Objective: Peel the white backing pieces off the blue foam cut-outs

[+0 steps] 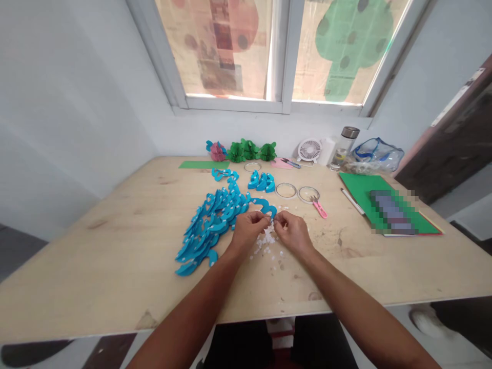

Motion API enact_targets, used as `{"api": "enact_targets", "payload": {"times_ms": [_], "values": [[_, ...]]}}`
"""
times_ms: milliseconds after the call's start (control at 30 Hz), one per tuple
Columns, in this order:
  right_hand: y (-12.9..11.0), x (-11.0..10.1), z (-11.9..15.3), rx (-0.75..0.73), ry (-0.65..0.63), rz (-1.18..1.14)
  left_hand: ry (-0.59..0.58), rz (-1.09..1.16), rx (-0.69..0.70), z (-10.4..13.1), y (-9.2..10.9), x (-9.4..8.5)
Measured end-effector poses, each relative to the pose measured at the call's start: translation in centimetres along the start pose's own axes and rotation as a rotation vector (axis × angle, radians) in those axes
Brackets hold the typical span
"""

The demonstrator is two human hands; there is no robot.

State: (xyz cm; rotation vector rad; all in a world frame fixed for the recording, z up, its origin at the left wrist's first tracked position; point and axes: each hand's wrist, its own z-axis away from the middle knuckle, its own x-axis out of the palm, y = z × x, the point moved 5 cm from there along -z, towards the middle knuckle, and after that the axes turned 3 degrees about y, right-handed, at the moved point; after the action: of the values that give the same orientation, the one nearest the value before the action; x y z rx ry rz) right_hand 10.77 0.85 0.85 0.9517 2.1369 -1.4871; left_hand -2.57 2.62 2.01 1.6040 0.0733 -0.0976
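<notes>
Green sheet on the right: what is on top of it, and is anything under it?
A dark rectangular item lies on top, too pixelated to identify. Under the green sheet, only thin pale edges show; the rest is covered.

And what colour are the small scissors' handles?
The scissors' handles are pink, seen best in the head view.

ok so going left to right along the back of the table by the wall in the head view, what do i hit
pink-and-blue paper shape → three green paper shapes → white fan → bottle with a metal lid → clear bag with blue trim
</notes>
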Motion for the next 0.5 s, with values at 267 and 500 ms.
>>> {"api": "enact_targets", "payload": {"times_ms": [267,500], "values": [[-1.2,-0.3,0.4,-0.104,0.064,0.080,0.019,0.036,0.001,0.1,0.0,0.0],[-0.7,-0.1,0.2,-0.063,0.027,0.085,-0.021,0.072,-0.017,-0.4,-0.7,0.2]]}}
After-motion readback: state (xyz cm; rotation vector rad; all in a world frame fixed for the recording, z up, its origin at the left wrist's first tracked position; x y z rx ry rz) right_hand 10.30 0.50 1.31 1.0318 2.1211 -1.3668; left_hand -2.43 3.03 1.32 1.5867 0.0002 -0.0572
